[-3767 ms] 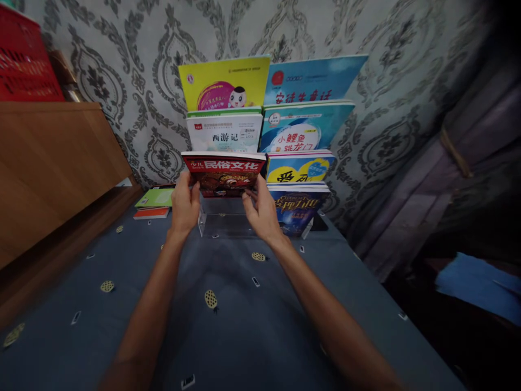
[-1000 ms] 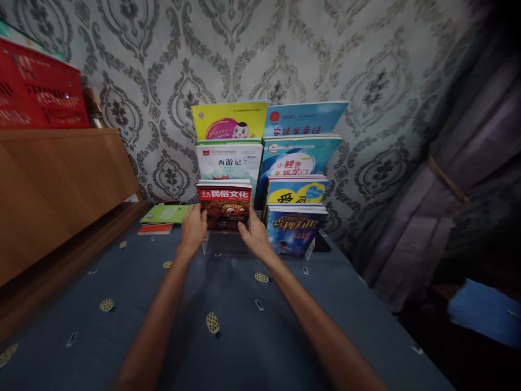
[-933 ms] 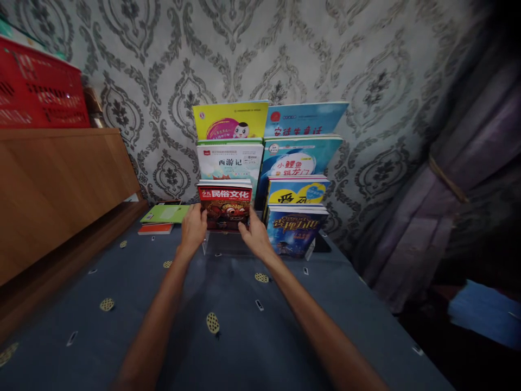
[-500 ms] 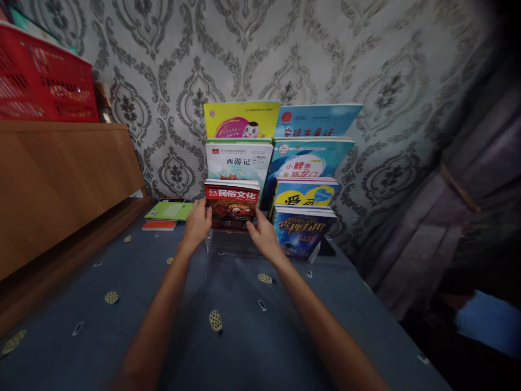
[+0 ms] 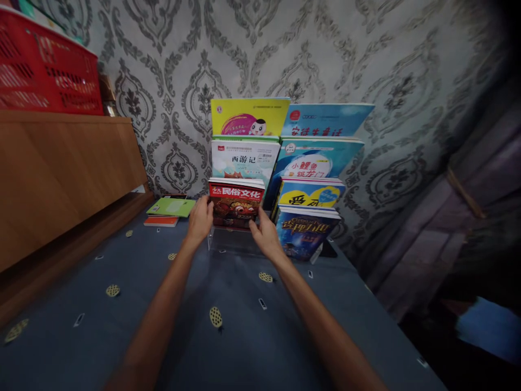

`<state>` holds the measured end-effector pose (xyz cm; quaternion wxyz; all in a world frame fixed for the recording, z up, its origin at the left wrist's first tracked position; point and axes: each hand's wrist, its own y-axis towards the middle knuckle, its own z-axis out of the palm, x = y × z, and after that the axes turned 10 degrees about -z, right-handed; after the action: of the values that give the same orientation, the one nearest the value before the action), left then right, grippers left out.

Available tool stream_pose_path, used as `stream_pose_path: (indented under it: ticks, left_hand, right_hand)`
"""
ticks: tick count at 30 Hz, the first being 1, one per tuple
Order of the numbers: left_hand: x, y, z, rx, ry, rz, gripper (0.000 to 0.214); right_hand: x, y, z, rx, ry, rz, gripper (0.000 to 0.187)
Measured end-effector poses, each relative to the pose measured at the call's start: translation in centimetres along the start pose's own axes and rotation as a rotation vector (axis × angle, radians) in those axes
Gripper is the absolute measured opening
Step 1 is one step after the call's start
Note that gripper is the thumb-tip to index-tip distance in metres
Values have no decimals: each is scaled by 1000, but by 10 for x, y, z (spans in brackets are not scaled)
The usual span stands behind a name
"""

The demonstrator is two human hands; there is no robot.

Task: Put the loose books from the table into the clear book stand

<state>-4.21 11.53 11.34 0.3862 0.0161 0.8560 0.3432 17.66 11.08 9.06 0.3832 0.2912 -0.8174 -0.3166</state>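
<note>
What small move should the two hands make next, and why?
Perhaps loosen the left hand and right hand slowly, testing whether the red book stands alone: both hold its sides, and its lower edge appears to meet the clear stand, before the white book.

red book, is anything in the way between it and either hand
Nothing visible is: the left hand is at the red book's left edge, the right hand at its right. The white book stands behind it.

The light is dim. The red paper book with white title (image 5: 236,205) is quite sharp, while the greyish-purple cloth curtain (image 5: 433,233) at right is blurred and fades into darkness.
</note>
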Motion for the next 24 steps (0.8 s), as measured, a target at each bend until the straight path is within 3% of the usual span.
stream_pose_path:
  ticks: [5, 9, 12, 16, 18, 24]
  left_hand:
    - [6, 6, -7, 87, -142, -2, 24]
    - [28, 17, -15, 210, -337, -189, 34]
    - [56, 22, -18, 192, -223, -391, 39]
    - [96, 16, -18, 124, 24, -507, 33]
    - [110, 9, -16, 88, 172, -535, 34]
    - [128, -3, 2, 116, 529, -453, 50]
  right_hand:
    - [-3, -4, 0, 16, -7, -8, 61]
    - [-1, -10, 5, -50, -28, 0, 62]
    - [12, -21, 10, -157, -35, -11, 62]
    - [48, -54, 22, -248, 6, -103, 54]
    - [65, -77, 34, -122, 81, -162, 48]
    - [83, -125, 62, 520, 129, -271, 37]
